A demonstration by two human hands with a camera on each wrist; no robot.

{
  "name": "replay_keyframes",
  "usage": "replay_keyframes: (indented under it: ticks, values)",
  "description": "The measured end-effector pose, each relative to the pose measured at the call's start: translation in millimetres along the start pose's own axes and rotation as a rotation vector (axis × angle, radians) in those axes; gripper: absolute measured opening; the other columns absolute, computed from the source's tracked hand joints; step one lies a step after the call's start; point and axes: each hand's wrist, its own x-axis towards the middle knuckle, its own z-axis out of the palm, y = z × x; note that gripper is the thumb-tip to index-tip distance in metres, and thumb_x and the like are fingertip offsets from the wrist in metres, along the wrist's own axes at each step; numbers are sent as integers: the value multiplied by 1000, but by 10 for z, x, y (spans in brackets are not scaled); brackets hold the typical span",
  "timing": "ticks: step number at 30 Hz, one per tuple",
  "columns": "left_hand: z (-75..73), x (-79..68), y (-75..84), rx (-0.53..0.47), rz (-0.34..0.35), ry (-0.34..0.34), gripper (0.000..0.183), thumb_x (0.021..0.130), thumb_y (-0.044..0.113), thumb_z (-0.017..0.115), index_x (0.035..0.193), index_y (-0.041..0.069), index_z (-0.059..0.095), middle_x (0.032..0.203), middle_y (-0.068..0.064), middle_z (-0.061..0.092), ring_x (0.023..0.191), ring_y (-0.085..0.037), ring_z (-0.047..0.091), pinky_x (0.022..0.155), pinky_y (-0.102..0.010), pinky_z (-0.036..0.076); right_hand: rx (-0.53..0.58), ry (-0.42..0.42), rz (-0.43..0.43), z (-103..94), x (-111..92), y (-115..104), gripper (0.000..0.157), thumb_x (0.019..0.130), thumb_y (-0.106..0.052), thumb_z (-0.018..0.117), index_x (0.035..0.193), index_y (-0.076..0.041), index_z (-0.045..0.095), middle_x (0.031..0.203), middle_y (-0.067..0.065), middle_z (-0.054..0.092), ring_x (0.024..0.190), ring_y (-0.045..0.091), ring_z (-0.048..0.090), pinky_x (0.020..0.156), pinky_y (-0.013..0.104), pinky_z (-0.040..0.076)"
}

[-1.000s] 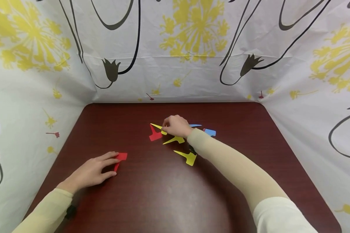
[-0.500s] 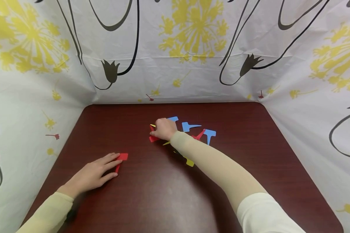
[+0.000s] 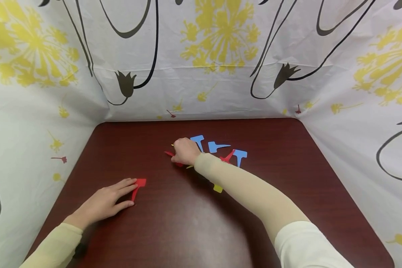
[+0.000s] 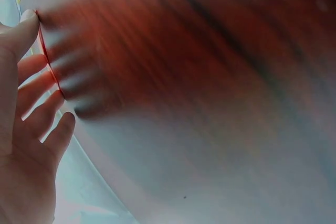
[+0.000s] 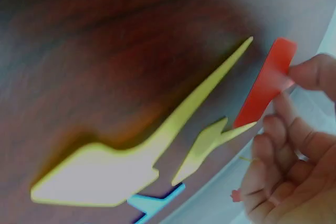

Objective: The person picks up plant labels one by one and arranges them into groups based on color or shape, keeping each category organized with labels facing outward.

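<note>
My left hand [image 3: 102, 203] rests on the table at left, its fingers spread. They touch a red T-shaped plant label [image 3: 141, 182] that lies flat with its stem toward me. In the left wrist view, the thumb and fingertips meet the thin edge of this label [image 4: 44, 48]. My right hand [image 3: 186, 150] is farther back near the middle, pinching another red plant label [image 5: 268, 80] between thumb and index finger, with its other fingers curled. Two yellow plant labels [image 5: 105, 177] lie beside it in the right wrist view; my right hand and forearm partly hide the yellow ones in the head view.
Blue plant labels [image 3: 213, 146] lie to the right of my right hand, with a red plant label [image 3: 227, 158] among them. A yellow label [image 3: 217, 188] peeks out under the right forearm. Patterned white cloth [image 3: 204, 89] walls the dark red table [image 3: 174, 230] behind and at both sides.
My right hand has moved left and slightly toward me from the yellow label to a red one, which it now pinches and has turned. The left hand stays put.
</note>
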Motion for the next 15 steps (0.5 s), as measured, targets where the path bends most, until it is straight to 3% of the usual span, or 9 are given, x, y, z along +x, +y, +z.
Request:
replay_keyframes:
  ticks: [4, 9, 15]
  values:
    - [-13, 5, 2, 2, 3, 0, 68, 91, 48, 72, 148, 15, 53, 153, -6, 47, 131, -28, 54, 96, -50, 51, -53, 21, -213, -76, -61, 6, 21, 84, -35, 76, 71, -22, 65, 82, -6, 53, 77, 13, 48, 58, 27, 44]
    - [-16, 13, -1, 1, -18, -20, 68, 92, 50, 71, 148, 17, 53, 153, -4, 46, 131, -26, 54, 96, -50, 51, -120, -26, -465, -106, -111, -54, 15, 85, -35, 75, 78, -23, 68, 87, -8, 52, 83, 12, 46, 64, 27, 43]
    - [-14, 23, 4, -2, -33, -38, 68, 91, 52, 70, 148, 18, 54, 154, -3, 46, 133, -26, 52, 97, -51, 50, -184, -94, -629, 5, -172, -133, 15, 83, -36, 75, 79, -24, 67, 88, -10, 51, 86, 10, 45, 66, 24, 42]
